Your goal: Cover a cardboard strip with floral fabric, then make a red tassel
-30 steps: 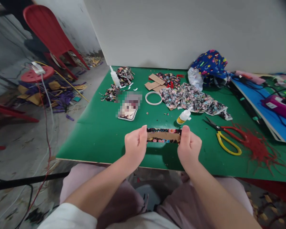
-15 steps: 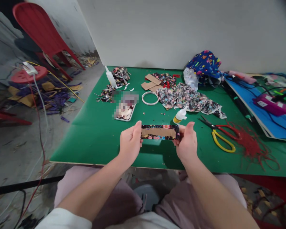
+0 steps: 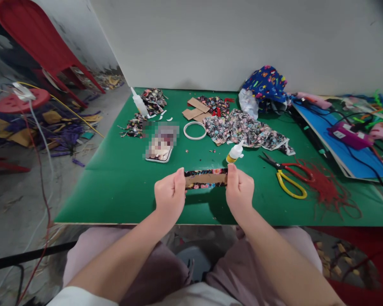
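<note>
On the left of the green tabletop (image 3: 92, 195), a smartphone (image 3: 161, 149) is lying flat, and here the left hand (image 3: 170, 193) is pinching one end of a cardboard strip (image 3: 206, 179) edged with black floral fabric. That strip is spanning the gap between both fists, hovering over the table's front. The right hand (image 3: 240, 189) is clamping the other end, a yellow-labelled squeeze bottle (image 3: 234, 154) standing just behind. Further right, scissors (image 3: 287, 174) are lying against tangled red thread (image 3: 330, 195).

right fingers (image 3: 242, 182) | thumb (image 3: 232, 173) raised before | now down on floral strip (image 3: 206, 179)
</note>
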{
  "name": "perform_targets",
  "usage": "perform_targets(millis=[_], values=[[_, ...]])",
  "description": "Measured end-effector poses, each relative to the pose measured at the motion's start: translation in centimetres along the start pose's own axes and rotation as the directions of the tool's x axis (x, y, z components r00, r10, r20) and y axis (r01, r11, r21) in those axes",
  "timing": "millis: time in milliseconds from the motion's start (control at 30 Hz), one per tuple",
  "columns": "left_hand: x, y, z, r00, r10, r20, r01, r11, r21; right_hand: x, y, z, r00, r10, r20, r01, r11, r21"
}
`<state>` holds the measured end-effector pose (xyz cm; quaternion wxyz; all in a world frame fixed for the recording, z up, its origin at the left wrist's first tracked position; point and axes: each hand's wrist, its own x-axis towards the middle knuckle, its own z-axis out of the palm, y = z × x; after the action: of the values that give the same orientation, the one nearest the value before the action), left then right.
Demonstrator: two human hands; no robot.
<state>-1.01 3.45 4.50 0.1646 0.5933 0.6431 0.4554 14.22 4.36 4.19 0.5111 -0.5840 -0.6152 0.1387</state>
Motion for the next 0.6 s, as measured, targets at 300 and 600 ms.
perform_targets(millis=[300,600], values=[[0.50,-0.08,0.11,0.974,-0.199,0.105,0.215,0.963,-0.165,0.32,0.20,0.14,0.985,0.158,0.070,-0.161,0.986,0.045],[0.89,-0.17,0.60,0.882,-0.374,0.286,0.459,0.820,-0.343,0.60,0.11,-0.17,0.924,0.344,0.166,-0.373,0.907,0.195]])
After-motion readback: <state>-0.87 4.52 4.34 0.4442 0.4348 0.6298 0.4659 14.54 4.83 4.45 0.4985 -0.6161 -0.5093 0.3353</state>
